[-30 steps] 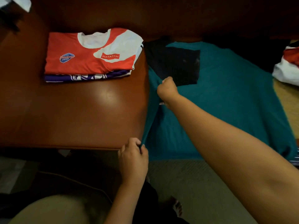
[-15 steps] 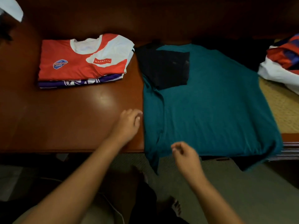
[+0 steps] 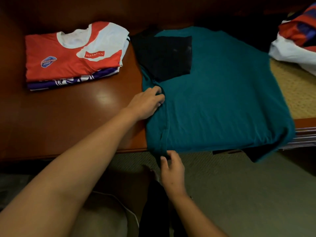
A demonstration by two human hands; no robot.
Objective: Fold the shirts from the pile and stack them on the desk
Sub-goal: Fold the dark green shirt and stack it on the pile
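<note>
Teal shirt (image 3: 222, 100) lies mid-fold on the desk (image 3: 68, 125): left hand (image 3: 147, 103) pinches its folded edge, right hand (image 3: 172, 166) grasps the hem, probably next folding this side inward.

The 1 head-worn wide-angle camera looks forward and steeply down, close over the desk (image 3: 68, 117), with both forearms entering from the bottom edge.
</note>
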